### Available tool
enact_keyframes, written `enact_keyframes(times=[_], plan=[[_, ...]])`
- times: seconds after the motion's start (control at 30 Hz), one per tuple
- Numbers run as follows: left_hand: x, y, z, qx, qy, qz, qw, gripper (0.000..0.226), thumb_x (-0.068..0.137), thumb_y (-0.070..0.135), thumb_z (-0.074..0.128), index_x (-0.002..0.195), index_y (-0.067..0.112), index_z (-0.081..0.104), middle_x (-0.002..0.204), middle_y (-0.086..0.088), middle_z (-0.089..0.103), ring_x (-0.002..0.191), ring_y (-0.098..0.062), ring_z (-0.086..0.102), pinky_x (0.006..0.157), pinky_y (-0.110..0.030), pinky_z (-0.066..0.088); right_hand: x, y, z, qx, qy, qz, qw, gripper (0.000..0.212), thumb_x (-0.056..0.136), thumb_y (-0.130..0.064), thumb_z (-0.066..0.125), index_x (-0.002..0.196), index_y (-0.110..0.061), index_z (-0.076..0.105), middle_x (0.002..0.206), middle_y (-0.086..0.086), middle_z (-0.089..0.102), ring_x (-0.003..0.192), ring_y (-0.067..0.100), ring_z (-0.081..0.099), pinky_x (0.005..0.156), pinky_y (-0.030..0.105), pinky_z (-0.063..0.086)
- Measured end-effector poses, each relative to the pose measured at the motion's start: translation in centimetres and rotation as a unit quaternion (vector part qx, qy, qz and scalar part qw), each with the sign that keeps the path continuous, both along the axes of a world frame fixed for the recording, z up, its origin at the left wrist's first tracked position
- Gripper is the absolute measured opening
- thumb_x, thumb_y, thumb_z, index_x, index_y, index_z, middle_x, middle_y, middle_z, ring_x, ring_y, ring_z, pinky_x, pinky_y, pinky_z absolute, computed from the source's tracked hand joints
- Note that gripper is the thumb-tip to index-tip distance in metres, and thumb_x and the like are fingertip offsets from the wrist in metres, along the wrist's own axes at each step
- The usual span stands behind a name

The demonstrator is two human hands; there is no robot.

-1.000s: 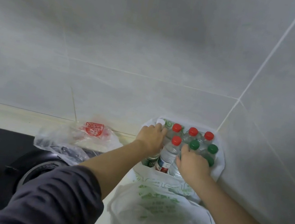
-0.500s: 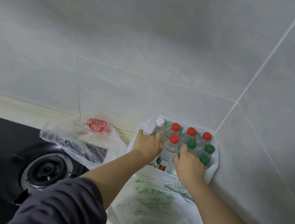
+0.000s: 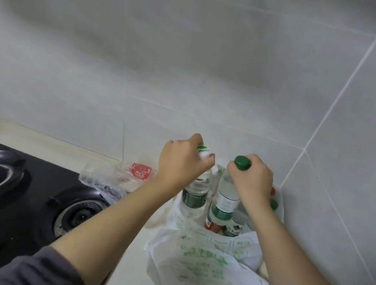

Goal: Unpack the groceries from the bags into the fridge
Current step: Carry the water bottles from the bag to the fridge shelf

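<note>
A white plastic bag with green print point(image 3: 205, 266) stands in the counter corner, holding several water bottles. My left hand point(image 3: 182, 164) grips the neck of a white-capped bottle point(image 3: 195, 194) with a green label, lifted above the bag's mouth. Beside it my right hand point(image 3: 252, 176) grips a green-capped bottle point(image 3: 226, 199) by its neck, also raised. Below them, other bottles point(image 3: 214, 224) with red and green labels stay in the bag; red and green caps point(image 3: 273, 200) peek out behind my right wrist.
A black gas hob point(image 3: 10, 189) with two burners fills the left. A crumpled clear bag with a red logo point(image 3: 120, 175) lies against the tiled wall behind the hob. Grey tiled walls point(image 3: 352, 171) close in at the back and right.
Both hands have closed on bottle necks and risen, drawing the white-capped and the green-capped bottle up out of the bag. The view has tilted, showing more of the hob.
</note>
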State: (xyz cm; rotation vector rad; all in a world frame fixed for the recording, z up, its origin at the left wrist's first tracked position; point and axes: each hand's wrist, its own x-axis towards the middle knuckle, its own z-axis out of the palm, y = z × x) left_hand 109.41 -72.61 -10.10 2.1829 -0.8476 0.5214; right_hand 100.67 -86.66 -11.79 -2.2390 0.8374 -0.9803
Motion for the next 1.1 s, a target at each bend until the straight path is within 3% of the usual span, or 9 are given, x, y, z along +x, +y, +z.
enact_keyframes(times=[0.13,0.3,0.47,0.53,0.63,0.73,0.9,1.03,1.1], plan=[[-0.6,4.0,3.7,-0.069,0.0,0.033,0.997,0.027,0.083,0.043,0.063,0.083,0.022,0.047,0.06,0.003,0.053,0.061,-0.025,0.048,0.048,-0.027,0.025,0.4,2.8,3.8,-0.014,-0.086,0.074,0.993,0.018,0.078,-0.026,0.068,0.069,-0.021,0.054,0.062,-0.009,0.054,0.058,0.006,0.048,0.052,0.02,0.034],[-1.5,9.7,4.3,-0.087,-0.02,0.049,0.995,0.029,0.088,0.04,0.064,0.088,0.013,0.051,0.062,-0.003,0.058,0.06,-0.026,0.055,0.05,-0.035,0.04,1.3,7.1,5.5,-0.01,-0.115,0.162,0.98,0.019,0.08,-0.025,0.071,0.069,-0.021,0.055,0.06,-0.01,0.053,0.054,0.001,0.046,0.05,0.01,0.034],[-2.9,15.6,2.4,-0.059,-0.014,0.109,0.992,0.028,0.088,0.04,0.064,0.089,0.015,0.05,0.063,0.004,0.056,0.06,-0.021,0.055,0.05,-0.032,0.041,2.1,12.0,3.8,0.001,-0.096,0.242,0.966,0.024,0.078,-0.024,0.072,0.066,-0.017,0.052,0.057,-0.009,0.049,0.052,0.005,0.04,0.05,0.017,0.032],[-3.6,17.8,1.4,-0.051,0.001,0.132,0.99,0.029,0.088,0.04,0.064,0.089,0.014,0.051,0.067,-0.001,0.061,0.063,-0.024,0.059,0.055,-0.038,0.048,2.3,14.0,2.6,0.007,-0.076,0.268,0.96,0.026,0.078,-0.024,0.072,0.065,-0.016,0.051,0.057,-0.006,0.049,0.053,0.008,0.04,0.051,0.023,0.033],[-4.8,21.2,-0.5,-0.036,0.014,0.182,0.983,0.03,0.088,0.041,0.064,0.088,0.014,0.051,0.067,-0.002,0.062,0.064,-0.026,0.059,0.057,-0.041,0.049,2.3,16.7,0.4,0.022,-0.045,0.296,0.954,0.034,0.076,-0.024,0.073,0.059,-0.025,0.044,0.054,-0.009,0.046,0.052,0.006,0.04,0.049,0.022,0.03],[-6.1,24.2,-3.1,-0.021,0.044,0.221,0.974,0.03,0.087,0.043,0.063,0.085,0.017,0.049,0.065,0.002,0.061,0.061,-0.021,0.059,0.057,-0.039,0.049,2.1,18.9,-2.3,0.032,-0.01,0.323,0.946,0.019,0.076,-0.025,0.074,0.069,-0.017,0.059,0.064,-0.003,0.06,0.062,0.017,0.053,0.055,0.03,0.04],[-8.1,28.2,-8.1,0.007,0.117,0.285,0.951,0.031,0.085,0.048,0.06,0.08,0.022,0.043,0.064,0.006,0.058,0.063,-0.02,0.058,0.057,-0.035,0.047,1.3,21.0,-6.9,0.062,0.041,0.347,0.935,0.013,0.076,-0.025,0.074,0.075,-0.02,0.062,0.058,-0.016,0.06,0.062,0.0,0.056,0.052,0.008,0.036],[-9.2,30.4,-11.0,0.016,0.147,0.318,0.937,0.031,0.085,0.046,0.062,0.079,0.022,0.043,0.063,0.007,0.057,0.061,-0.017,0.055,0.05,-0.029,0.036,0.7,22.1,-9.3,0.065,0.08,0.352,0.93,0.02,0.076,-0.027,0.075,0.072,-0.028,0.056,0.067,-0.014,0.059,0.067,0.003,0.054,0.053,0.008,0.032],[-9.5,31.2,-11.8,0.022,0.154,0.322,0.934,0.03,0.086,0.043,0.064,0.082,0.02,0.045,0.068,0.012,0.058,0.063,-0.019,0.056,0.052,-0.031,0.041,0.4,22.4,-10.0,0.056,0.093,0.347,0.931,0.022,0.077,-0.028,0.075,0.07,-0.03,0.054,0.067,-0.015,0.057,0.066,0.001,0.053,0.053,0.008,0.031]])
